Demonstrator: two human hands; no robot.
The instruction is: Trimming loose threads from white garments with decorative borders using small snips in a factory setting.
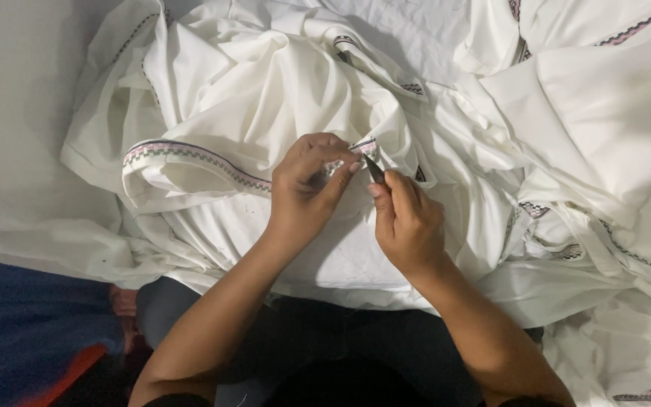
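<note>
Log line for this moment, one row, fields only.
left hand: pinches trimmed edge of white garment | right hand: holds small dark tool, tip at the edge | more white garments: at right

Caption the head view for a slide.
Left hand pinches the embroidered trim of a white garment while the right hand works a small dark pointed tool at it.
</note>
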